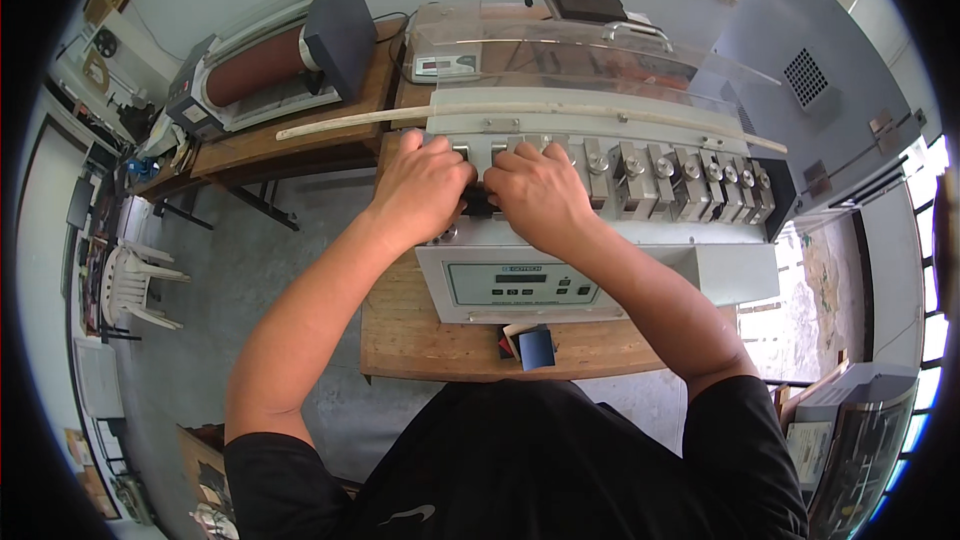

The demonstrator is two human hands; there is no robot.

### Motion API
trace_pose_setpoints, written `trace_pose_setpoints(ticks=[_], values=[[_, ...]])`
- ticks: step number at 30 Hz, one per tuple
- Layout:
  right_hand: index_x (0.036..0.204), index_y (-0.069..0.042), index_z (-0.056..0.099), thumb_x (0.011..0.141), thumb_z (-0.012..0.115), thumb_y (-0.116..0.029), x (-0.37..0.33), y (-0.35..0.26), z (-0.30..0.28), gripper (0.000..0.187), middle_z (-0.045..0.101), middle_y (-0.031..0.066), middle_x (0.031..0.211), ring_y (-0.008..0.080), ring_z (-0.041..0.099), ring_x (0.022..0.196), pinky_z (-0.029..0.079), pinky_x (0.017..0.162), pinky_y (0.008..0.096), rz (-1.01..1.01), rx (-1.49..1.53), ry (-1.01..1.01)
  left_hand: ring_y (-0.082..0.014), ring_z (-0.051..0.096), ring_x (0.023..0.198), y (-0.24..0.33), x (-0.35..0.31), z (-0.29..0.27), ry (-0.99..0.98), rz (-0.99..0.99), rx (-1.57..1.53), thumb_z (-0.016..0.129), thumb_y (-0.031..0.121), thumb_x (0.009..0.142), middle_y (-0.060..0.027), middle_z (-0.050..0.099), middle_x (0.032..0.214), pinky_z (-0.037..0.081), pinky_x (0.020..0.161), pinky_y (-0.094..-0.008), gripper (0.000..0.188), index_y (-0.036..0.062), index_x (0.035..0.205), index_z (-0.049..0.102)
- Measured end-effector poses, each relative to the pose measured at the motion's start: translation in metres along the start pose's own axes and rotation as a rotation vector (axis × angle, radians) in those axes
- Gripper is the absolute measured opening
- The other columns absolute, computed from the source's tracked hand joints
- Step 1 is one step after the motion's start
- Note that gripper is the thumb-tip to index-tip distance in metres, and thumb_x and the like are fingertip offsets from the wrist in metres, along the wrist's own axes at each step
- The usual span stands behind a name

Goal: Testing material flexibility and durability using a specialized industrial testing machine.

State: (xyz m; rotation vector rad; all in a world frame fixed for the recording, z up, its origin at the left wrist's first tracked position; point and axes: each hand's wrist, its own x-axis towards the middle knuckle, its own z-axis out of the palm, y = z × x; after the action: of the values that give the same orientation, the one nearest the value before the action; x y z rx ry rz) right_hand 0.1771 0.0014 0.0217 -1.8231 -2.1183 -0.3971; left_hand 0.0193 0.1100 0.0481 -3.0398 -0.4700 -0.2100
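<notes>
My left hand (424, 188) and my right hand (537, 192) work close together at the left end of a row of metal clamps (633, 172) on a grey bench machine (640, 230). Both hands have their fingers curled down over the clamps there, with the thumbs turned inward. A dark piece (480, 202) shows in the narrow gap between them. What the fingertips grip is hidden behind the hands. The clamps to the right of my right hand carry round metal knobs on top. Below my hands is the machine's control panel (522, 283) with a small display and buttons.
A clear hinged cover (560, 65) stands raised behind the clamps, and a long pale rod (340, 124) lies across there. Small dark and coloured sheets (537, 348) lie on the wooden table (420, 340). A roller machine (260, 70) stands left, a white chair (135, 280) beyond.
</notes>
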Motion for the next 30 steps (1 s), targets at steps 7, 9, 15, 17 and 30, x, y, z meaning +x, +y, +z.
trace_pose_setpoints(ticks=[7, 9, 15, 17, 30], values=[[0.080, -0.015, 0.065, 0.080, 0.069, -0.020, -0.001, 0.000, 0.003, 0.007, 0.059, -0.0027, 0.084, 0.0181, 0.058, 0.087, 0.041, 0.075, 0.0365, -0.041, -0.010, 0.042, -0.0189, 0.056, 0.097, 0.005, -0.006, -0.002, 0.038, -0.063, 0.002, 0.081, 0.013, 0.067, 0.0000, 0.065, 0.087, 0.034, 0.089, -0.0374, 0.027, 0.0094, 0.092, 0.071], [0.080, -0.015, 0.065, 0.081, 0.069, -0.021, 0.000, 0.004, 0.002, 0.007, 0.059, -0.0029, 0.085, 0.0180, 0.058, 0.088, 0.040, 0.075, 0.0361, -0.050, -0.037, 0.045, -0.0182, 0.056, 0.099, 0.006, -0.008, 0.001, 0.058, -0.077, -0.007, 0.081, 0.014, 0.067, 0.0008, 0.065, 0.088, 0.035, 0.090, -0.0373, 0.023, 0.0098, 0.088, 0.072], [0.092, -0.014, 0.071, 0.077, 0.074, -0.019, -0.013, 0.012, -0.016, 0.017, 0.066, -0.0003, 0.096, 0.0193, 0.058, 0.096, 0.042, 0.082, 0.0372, -0.019, 0.217, 0.170, -0.0175, 0.053, 0.107, 0.005, -0.014, 0.005, 0.142, -0.055, -0.002, 0.083, 0.016, 0.067, 0.0029, 0.062, 0.098, 0.034, 0.096, -0.0401, 0.030, 0.0107, 0.095, 0.072], [0.092, -0.011, 0.072, 0.077, 0.076, -0.017, -0.025, 0.021, -0.030, 0.016, 0.067, 0.0011, 0.090, 0.0242, 0.059, 0.091, 0.046, 0.081, 0.0378, 0.170, 0.387, 0.380, -0.0175, 0.052, 0.108, 0.004, -0.016, 0.007, 0.149, -0.052, -0.014, 0.083, 0.017, 0.067, 0.0032, 0.061, 0.100, 0.033, 0.098, -0.0406, 0.030, 0.0109, 0.095, 0.073], [0.096, -0.005, 0.068, 0.079, 0.077, -0.027, -0.093, -0.018, -0.011, 0.029, 0.067, 0.0081, 0.085, 0.0257, 0.064, 0.079, 0.050, 0.072, 0.0372, 0.818, 0.161, 0.251, -0.0177, 0.053, 0.106, -0.016, -0.022, 0.026, 0.329, 0.124, -0.089, 0.083, 0.021, 0.067, 0.0020, 0.062, 0.097, 0.033, 0.096, -0.0404, 0.029, 0.0113, 0.093, 0.074]])
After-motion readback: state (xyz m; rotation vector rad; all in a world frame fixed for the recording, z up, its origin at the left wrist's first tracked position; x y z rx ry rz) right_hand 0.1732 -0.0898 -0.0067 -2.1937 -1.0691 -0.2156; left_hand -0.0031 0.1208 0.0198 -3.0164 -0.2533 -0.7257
